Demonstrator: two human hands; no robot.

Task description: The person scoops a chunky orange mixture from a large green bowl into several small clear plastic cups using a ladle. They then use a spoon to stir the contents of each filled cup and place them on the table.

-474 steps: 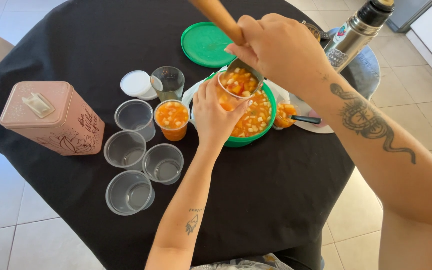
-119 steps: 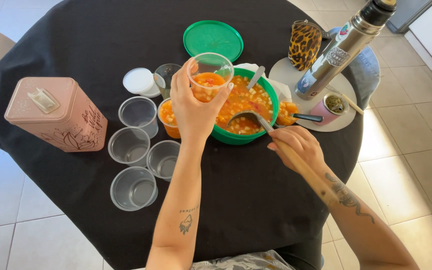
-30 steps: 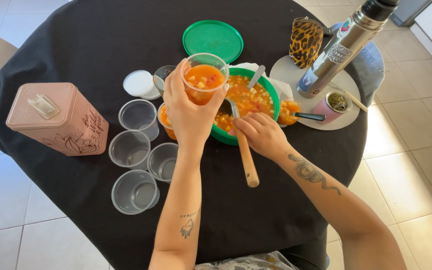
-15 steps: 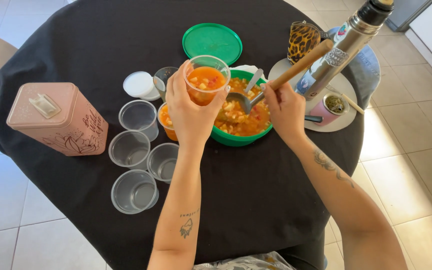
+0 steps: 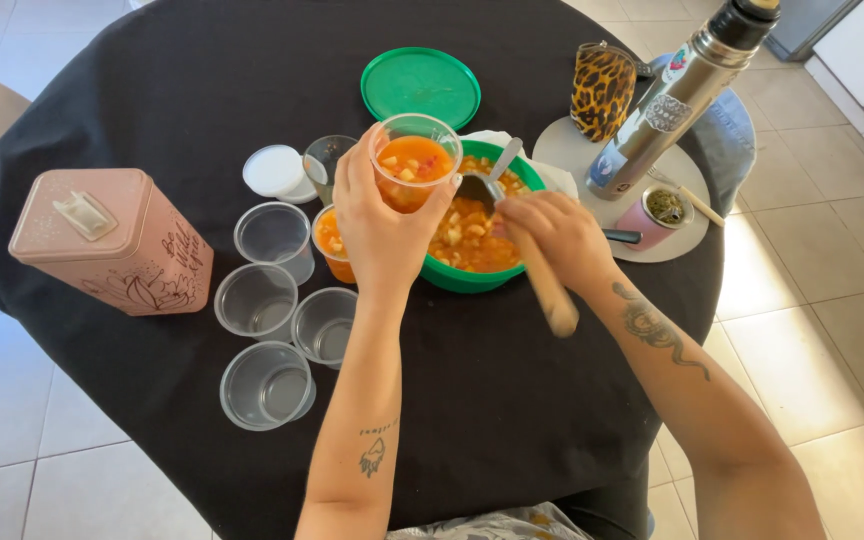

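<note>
Nearest on the black-clothed round desk (image 5: 512, 400) stand four empty clear plastic cups (image 5: 274, 318). Beyond them, the left hand (image 5: 380, 225) curls around a clear plastic cup of orange fruit salad (image 5: 414, 172), held up over the rim of the green plastic bowl of fruit salad (image 5: 472, 235). The right hand (image 5: 556, 238) grips a wooden-handled metal ladle (image 5: 512, 225), its scoop in the bowl. Farther off lies a round green lid (image 5: 420, 87).

Green bowl (image 5: 457, 281), leopard-print cup (image 5: 602, 90)
</note>
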